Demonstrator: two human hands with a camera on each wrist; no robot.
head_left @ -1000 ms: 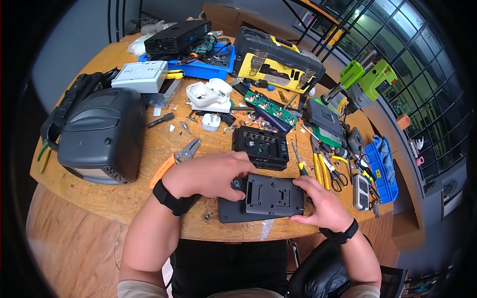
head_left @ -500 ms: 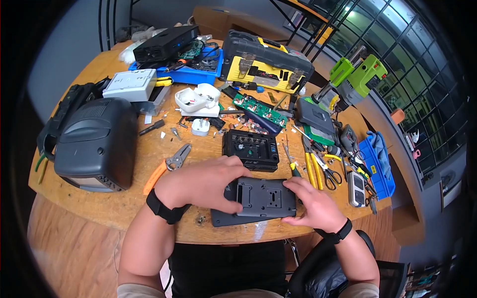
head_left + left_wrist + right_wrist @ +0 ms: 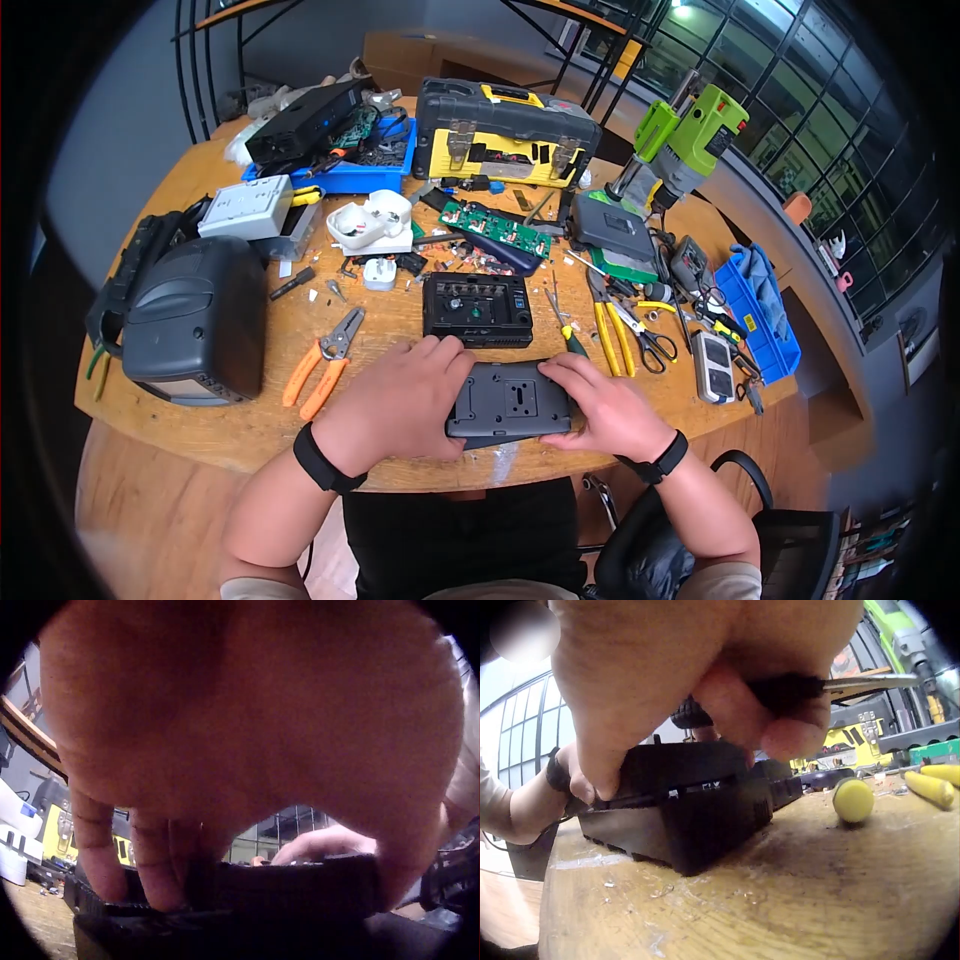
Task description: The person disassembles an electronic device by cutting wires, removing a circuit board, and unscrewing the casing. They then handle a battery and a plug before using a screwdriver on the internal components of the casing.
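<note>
Both hands hold a black plastic casing (image 3: 512, 400) with a raised mounting plate on its upper face, at the front edge of the bench. Beneath it lies a darker flat panel (image 3: 490, 442), mostly covered. My left hand (image 3: 405, 400) grips the casing's left end, fingers on the far side and thumb on the near side. My right hand (image 3: 612, 412) holds the right end between thumb and forefinger. In the right wrist view, a dark-handled tool with a metal shaft (image 3: 870, 681) shows at the right hand's curled fingers. Just beyond the casing stands an opened black housing (image 3: 478, 308).
Orange-handled wire strippers (image 3: 325, 362) lie to the left, near a bulky dark device (image 3: 195, 320). Rightward are a screwdriver (image 3: 572, 340), yellow-handled pliers (image 3: 612, 335), scissors (image 3: 650, 345) and a meter (image 3: 714, 366). A toolbox (image 3: 505, 130), circuit board (image 3: 495, 228) and scraps lie farther back.
My left hand has shifted toward the casing and now covers its left end and the exposed part of the panel beneath. My right hand keeps its hold. The head view has also shifted.
</note>
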